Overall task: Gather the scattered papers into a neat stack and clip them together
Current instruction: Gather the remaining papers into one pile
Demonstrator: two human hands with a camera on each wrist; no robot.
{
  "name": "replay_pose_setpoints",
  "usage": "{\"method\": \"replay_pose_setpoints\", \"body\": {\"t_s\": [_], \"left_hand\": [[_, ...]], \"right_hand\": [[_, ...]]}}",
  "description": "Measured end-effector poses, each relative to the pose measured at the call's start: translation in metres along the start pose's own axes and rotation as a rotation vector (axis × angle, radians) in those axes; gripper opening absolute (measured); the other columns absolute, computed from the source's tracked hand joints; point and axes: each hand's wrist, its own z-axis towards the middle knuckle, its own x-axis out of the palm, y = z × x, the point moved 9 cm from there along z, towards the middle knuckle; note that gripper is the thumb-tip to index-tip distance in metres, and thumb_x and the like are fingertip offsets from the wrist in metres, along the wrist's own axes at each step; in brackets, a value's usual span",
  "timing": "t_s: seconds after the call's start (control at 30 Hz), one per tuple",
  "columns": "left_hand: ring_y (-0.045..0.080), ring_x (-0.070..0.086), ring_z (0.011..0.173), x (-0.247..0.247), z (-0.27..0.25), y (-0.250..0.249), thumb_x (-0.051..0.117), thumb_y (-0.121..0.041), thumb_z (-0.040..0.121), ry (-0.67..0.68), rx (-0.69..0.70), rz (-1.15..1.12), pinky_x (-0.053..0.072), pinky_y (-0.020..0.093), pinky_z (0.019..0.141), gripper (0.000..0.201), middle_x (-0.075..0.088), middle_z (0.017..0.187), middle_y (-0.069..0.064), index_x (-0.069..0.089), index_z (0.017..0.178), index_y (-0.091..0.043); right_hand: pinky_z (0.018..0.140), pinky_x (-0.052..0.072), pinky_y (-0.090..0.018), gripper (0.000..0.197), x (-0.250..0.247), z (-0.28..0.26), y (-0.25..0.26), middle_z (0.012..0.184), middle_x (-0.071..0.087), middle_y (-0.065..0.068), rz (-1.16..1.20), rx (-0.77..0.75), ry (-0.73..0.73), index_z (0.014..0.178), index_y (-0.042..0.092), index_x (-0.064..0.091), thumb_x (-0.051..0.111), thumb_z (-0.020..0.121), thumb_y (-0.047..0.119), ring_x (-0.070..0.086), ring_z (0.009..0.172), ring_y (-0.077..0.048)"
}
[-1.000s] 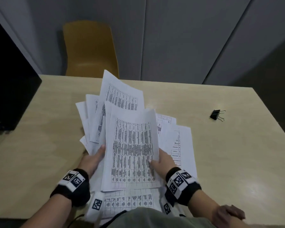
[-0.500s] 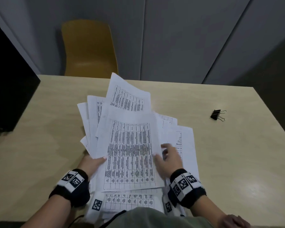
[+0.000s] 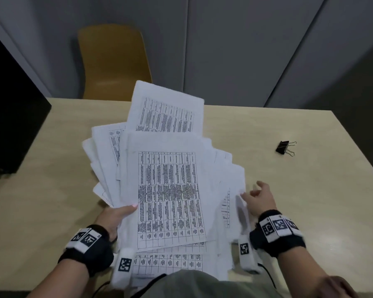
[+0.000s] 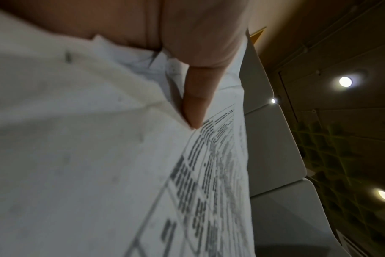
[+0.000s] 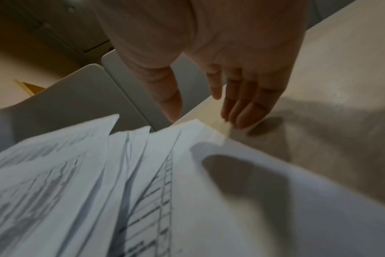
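Note:
A fanned bundle of white printed papers (image 3: 166, 190) is lifted off the table's near middle. My left hand (image 3: 114, 216) grips its lower left edge, thumb (image 4: 196, 102) lying on the top sheet (image 4: 99, 156). My right hand (image 3: 258, 196) hovers just right of the papers' right edge (image 5: 187, 173), its fingers (image 5: 242, 107) straight and relaxed, holding nothing. A black binder clip (image 3: 285, 147) lies on the table far to the right, apart from both hands.
The light wooden table (image 3: 310, 201) ends close to my body. A yellow chair (image 3: 114, 61) stands behind the far edge. A black monitor (image 3: 11, 117) sits at the left. Grey wall panels stand behind.
My right hand has left the top sheet and swung out right, past the papers' edge. The bundle has risen and fanned wider in my left hand.

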Motion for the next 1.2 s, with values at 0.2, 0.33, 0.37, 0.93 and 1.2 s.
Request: {"method": "replay_pose_setpoints", "body": {"t_s": [0.2, 0.33, 0.37, 0.93, 1.2], "left_hand": [[0.026, 0.059, 0.109, 0.011, -0.004, -0.007, 0.077, -0.005, 0.069, 0.038, 0.07, 0.076, 0.036, 0.04, 0.104, 0.042, 0.067, 0.11, 0.012, 0.064, 0.109, -0.003], [0.025, 0.055, 0.109, 0.008, 0.0, -0.006, 0.066, -0.001, 0.081, -0.012, 0.111, 0.138, 0.037, 0.035, 0.098, 0.037, 0.062, 0.111, 0.012, 0.057, 0.117, 0.001], [0.027, 0.055, 0.111, 0.004, 0.001, -0.003, 0.064, 0.0, 0.082, -0.035, 0.112, 0.126, 0.037, 0.037, 0.099, 0.038, 0.062, 0.114, 0.014, 0.056, 0.119, 0.002], [0.03, 0.055, 0.118, -0.089, 0.017, -0.001, 0.091, -0.035, 0.038, -0.219, 0.062, -0.318, 0.035, 0.044, 0.108, 0.092, 0.062, 0.123, 0.014, 0.061, 0.117, 0.001], [0.031, 0.06, 0.111, -0.08, 0.016, 0.005, 0.091, -0.027, 0.041, -0.232, 0.07, -0.268, 0.038, 0.046, 0.106, 0.083, 0.065, 0.117, 0.018, 0.062, 0.112, 0.005]], "right_hand": [[0.081, 0.044, -0.034, 0.033, 0.037, -0.018, 0.016, 0.111, 0.058, -0.012, -0.113, -0.049, 0.182, 0.119, 0.01, 0.047, 0.05, 0.086, 0.01, 0.054, 0.094, -0.026], [0.084, 0.045, -0.033, 0.033, 0.045, -0.032, 0.03, 0.11, 0.058, -0.008, -0.045, -0.135, 0.201, 0.119, 0.013, 0.046, 0.053, 0.087, 0.009, 0.056, 0.098, -0.025], [0.083, 0.047, -0.03, 0.033, 0.043, -0.031, 0.032, 0.109, 0.059, -0.006, -0.009, -0.151, 0.204, 0.119, 0.013, 0.047, 0.054, 0.087, 0.011, 0.058, 0.094, -0.023], [0.114, 0.013, -0.049, 0.037, 0.087, -0.047, 0.051, 0.155, 0.013, 0.0, -0.833, -0.517, 0.298, 0.128, 0.044, 0.045, 0.036, 0.092, 0.047, 0.012, 0.14, -0.031], [0.095, 0.038, -0.033, 0.051, 0.045, -0.058, 0.03, 0.129, 0.038, -0.011, -0.602, -0.352, 0.152, 0.117, 0.019, 0.047, 0.072, 0.074, 0.031, 0.042, 0.113, -0.029]]}}
